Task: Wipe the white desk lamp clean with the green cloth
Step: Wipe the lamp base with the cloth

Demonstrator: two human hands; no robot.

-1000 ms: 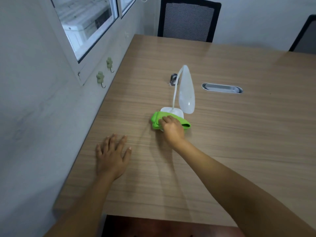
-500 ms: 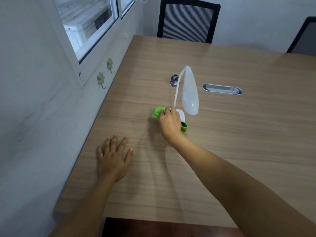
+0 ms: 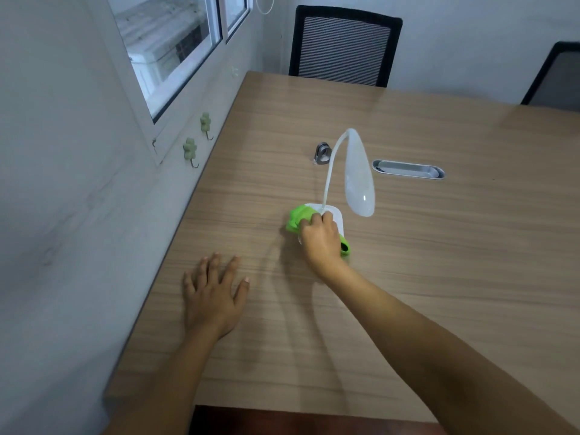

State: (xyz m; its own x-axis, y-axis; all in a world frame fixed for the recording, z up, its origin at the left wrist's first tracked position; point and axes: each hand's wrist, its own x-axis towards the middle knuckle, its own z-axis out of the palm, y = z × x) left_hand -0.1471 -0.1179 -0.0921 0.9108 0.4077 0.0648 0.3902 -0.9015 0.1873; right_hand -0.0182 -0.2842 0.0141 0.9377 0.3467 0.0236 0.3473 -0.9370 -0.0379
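The white desk lamp (image 3: 359,180) stands upright on the wooden table (image 3: 439,246), its thin neck curving up and its long head hanging down to the right. My right hand (image 3: 320,238) presses the green cloth (image 3: 298,218) onto the lamp's flat base (image 3: 337,219), covering most of the base. Cloth shows to the left of the hand and at its lower right. My left hand (image 3: 215,295) lies flat on the table to the near left, fingers spread, holding nothing.
A small metal object (image 3: 322,152) sits behind the lamp. A grey cable slot (image 3: 408,169) is set into the table to the right. Two black chairs (image 3: 343,47) stand at the far side. The wall with green hooks (image 3: 190,149) and a window runs along the left.
My right hand with the cloth has slid from in front of the base up onto it. The lamp head has swung slightly right. My left hand has stayed put.
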